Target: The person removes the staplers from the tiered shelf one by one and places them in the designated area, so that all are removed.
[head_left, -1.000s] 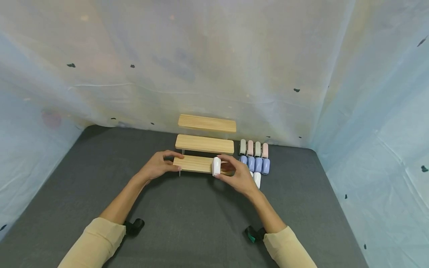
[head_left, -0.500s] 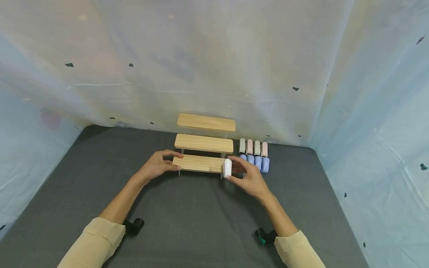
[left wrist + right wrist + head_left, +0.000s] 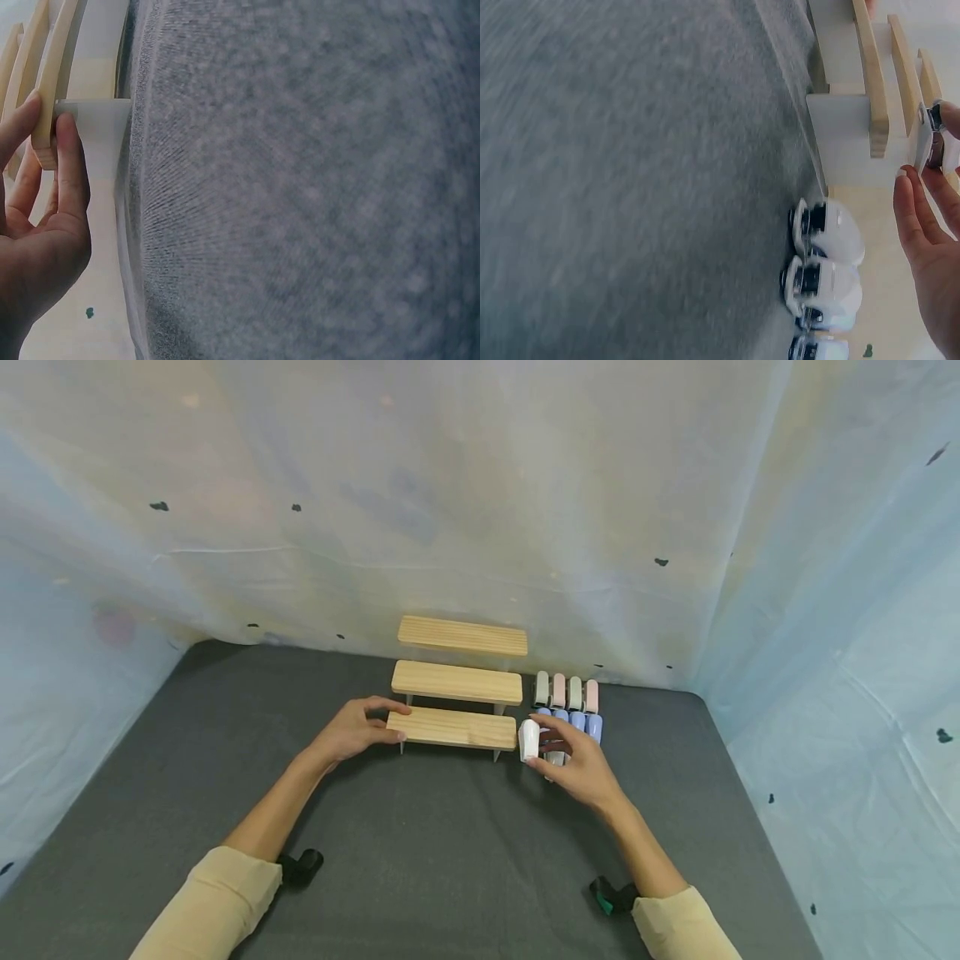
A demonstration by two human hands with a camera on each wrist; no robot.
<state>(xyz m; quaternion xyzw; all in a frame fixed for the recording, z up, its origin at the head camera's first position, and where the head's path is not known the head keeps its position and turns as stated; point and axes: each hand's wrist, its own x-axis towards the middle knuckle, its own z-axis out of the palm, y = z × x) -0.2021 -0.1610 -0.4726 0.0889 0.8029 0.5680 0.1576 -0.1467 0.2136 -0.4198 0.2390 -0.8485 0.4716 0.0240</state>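
Observation:
A three-tier wooden display stand [image 3: 450, 728] with pale boards and translucent legs stands at the back middle of the table. My left hand [image 3: 358, 728] pinches the left end of its lowest board, thumb on one face and fingers on the other, as the left wrist view shows. Between the thumb and fingertips of my right hand [image 3: 573, 762] is a small white stapler [image 3: 528, 741], held upright just right of that board's right end. Its metal and black inner parts show in the right wrist view. Behind the right hand, white staplers [image 3: 832, 289] on the table are partly hidden.
To the right of the stand are rows of small staplers: blue ones [image 3: 594, 727] partly behind the right hand, and pink and grey-green ones [image 3: 558, 691] at the back. Pale plastic sheeting [image 3: 480, 510] hangs around the dark grey table surface [image 3: 420, 860].
My right hand has carried the white stapler to the right, from over the lowest board to beyond its right end. The left hand stays at the board's left end.

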